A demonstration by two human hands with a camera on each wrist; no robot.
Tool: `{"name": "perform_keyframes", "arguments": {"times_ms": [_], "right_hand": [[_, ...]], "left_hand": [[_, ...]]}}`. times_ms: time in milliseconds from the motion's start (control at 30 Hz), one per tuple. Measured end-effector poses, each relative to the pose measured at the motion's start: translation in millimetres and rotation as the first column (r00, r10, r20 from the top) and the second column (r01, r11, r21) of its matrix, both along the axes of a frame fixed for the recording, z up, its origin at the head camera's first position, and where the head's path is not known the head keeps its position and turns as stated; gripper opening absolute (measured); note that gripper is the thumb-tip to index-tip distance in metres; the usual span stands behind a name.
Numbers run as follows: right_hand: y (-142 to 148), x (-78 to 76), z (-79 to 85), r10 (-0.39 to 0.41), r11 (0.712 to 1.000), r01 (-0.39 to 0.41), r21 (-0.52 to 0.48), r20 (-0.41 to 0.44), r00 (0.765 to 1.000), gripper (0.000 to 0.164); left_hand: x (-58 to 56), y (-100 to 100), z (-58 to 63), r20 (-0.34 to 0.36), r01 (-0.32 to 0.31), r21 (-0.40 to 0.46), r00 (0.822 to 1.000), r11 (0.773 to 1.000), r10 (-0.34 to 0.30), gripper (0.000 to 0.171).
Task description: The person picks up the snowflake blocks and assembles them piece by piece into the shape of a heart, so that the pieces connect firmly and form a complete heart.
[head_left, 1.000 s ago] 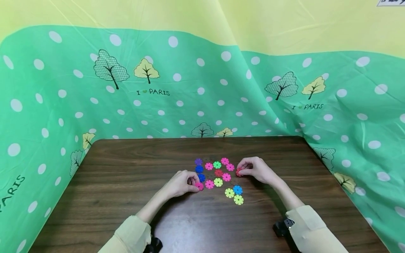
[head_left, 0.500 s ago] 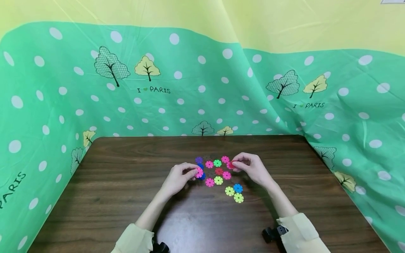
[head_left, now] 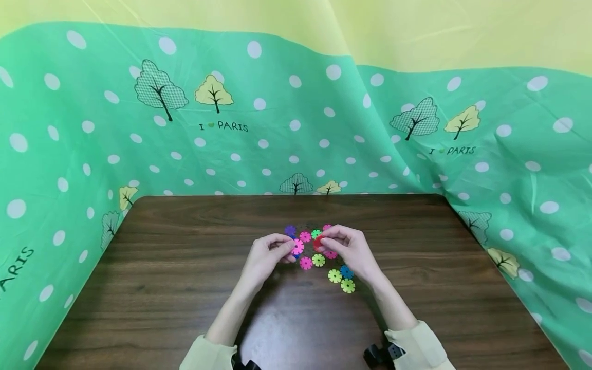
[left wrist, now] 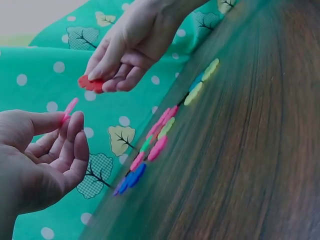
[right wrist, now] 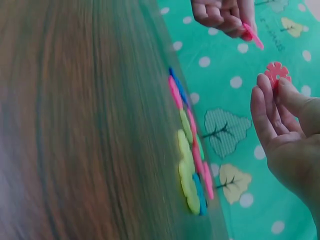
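My left hand [head_left: 263, 258] pinches a pink notched plastic disc, a snowflake building disc [head_left: 298, 246], between thumb and fingers. Opposite it, my right hand [head_left: 350, 251] pinches a red snowflake disc [head_left: 317, 242]. Both discs are held up above the table, and a small gap separates them. In the right wrist view the red disc [right wrist: 276, 71] shows its flat face, while the pink one [right wrist: 253, 36] appears nearly edge-on. Beneath the hands lie several more discs, among them a yellow-green disc [head_left: 318, 260] and a pink disc [head_left: 306, 263]; the hands hide part of this group.
Closer to me on the brown wooden table [head_left: 152, 288] lie two yellow-green discs [head_left: 348, 285] and a blue disc [head_left: 346, 272]. A purple disc [head_left: 290, 230] marks the group's far left. Behind the table hangs a green printed curtain [head_left: 259, 123].
The left hand has lifted the pink disc off the table, up and slightly right. My right hand has brought the red disc leftward over the group, and the hands are now close together.
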State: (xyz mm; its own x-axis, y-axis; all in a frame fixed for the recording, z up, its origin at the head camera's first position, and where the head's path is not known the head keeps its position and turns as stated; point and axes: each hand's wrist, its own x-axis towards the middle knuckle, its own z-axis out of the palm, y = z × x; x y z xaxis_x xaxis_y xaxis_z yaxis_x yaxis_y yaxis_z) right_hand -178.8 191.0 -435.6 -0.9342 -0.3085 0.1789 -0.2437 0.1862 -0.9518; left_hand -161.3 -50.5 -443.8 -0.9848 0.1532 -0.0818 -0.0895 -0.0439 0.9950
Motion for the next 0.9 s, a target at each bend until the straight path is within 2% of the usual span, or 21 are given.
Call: {"name": "perform_keyframes", "arguments": {"times_ms": [233, 467, 733, 900], "right_hand": [[-11, 4.9, 3.9, 0.02, 0.999, -0.019, -0.032, 0.013, 1.0, 0.017], [-16, 7.4, 0.2, 0.034, 0.998, -0.033, -0.049, 0.015, 0.999, 0.015], [-20, 8.6, -2.5, 0.05, 0.998, -0.051, -0.046, -0.028, 0.998, 0.012], [-22, 8.6, -4.6, 0.021, 1.0, -0.021, -0.006, -0.066, 0.998, 0.009]], "left_hand": [[6.8, 3, 5.8, -0.005, 0.013, -0.019, 1.0, 1.0, -0.013, 0.022], [7.8, 4, 3.4, -0.05, 0.02, -0.021, 0.999, 1.0, -0.021, 0.023], [9.3, 6, 2.3, -0.089, 0.006, -0.033, 0.996, 0.999, -0.009, 0.023], [9.2, 7, 1.0, -0.104, -0.007, -0.024, 0.995, 1.0, 0.005, 0.024]]}}
